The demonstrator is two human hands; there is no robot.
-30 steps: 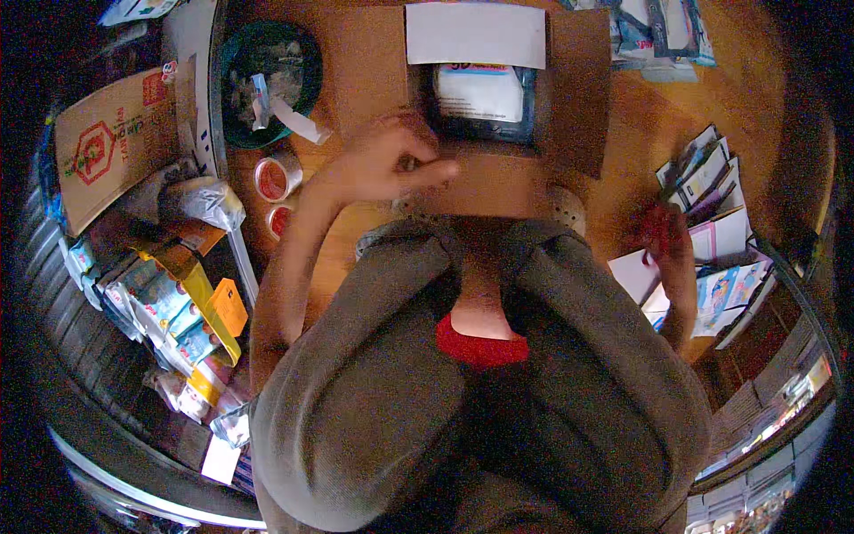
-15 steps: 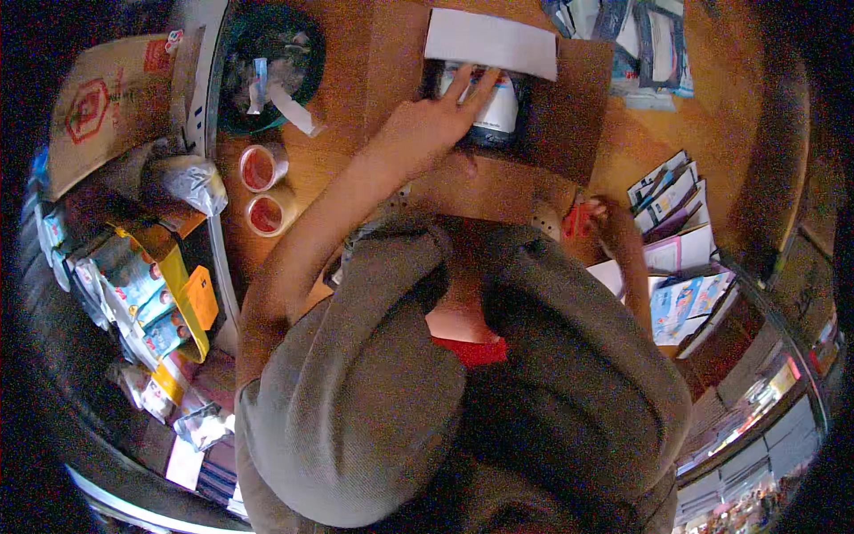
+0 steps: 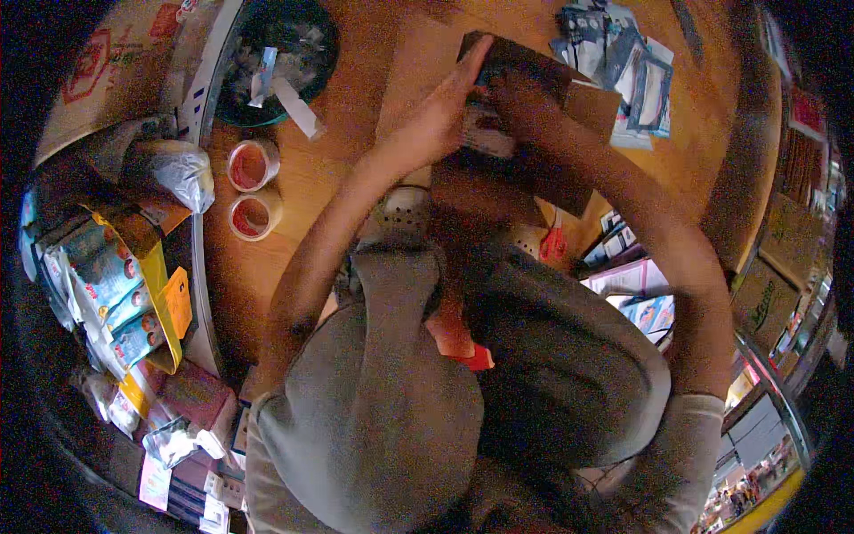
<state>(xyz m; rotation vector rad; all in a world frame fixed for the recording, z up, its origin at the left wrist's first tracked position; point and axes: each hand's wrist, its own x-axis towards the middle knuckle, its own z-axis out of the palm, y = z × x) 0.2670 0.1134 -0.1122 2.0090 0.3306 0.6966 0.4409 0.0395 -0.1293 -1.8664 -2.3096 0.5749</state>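
A brown cardboard box [image 3: 592, 111] stands open on the wooden floor, turned at an angle in front of my knees. Inside it shows part of a dark item with a whitish label [image 3: 487, 141], mostly covered by my hands. My left hand [image 3: 442, 123] grips the box's left side, one finger stretched straight along the edge. Over the opening, my right hand [image 3: 527, 105] reaches in; shadow and blur hide its fingers. Scissors with red handles [image 3: 553, 244] lie on the floor by my right foot, apart from both hands.
Two tape rolls [image 3: 253, 165] sit at the left, below a dark green basin [image 3: 327, 44] of scraps. Flat packets [image 3: 645, 89] lie far right, and papers [image 3: 630, 278] stand by my right knee. Blue packets in a yellow bag [image 3: 133, 285] fill the left side.
My right hand has left the scissors and moved up to the box. The box has turned, and its white flap or sheet no longer shows. My left hand has shifted to its side.
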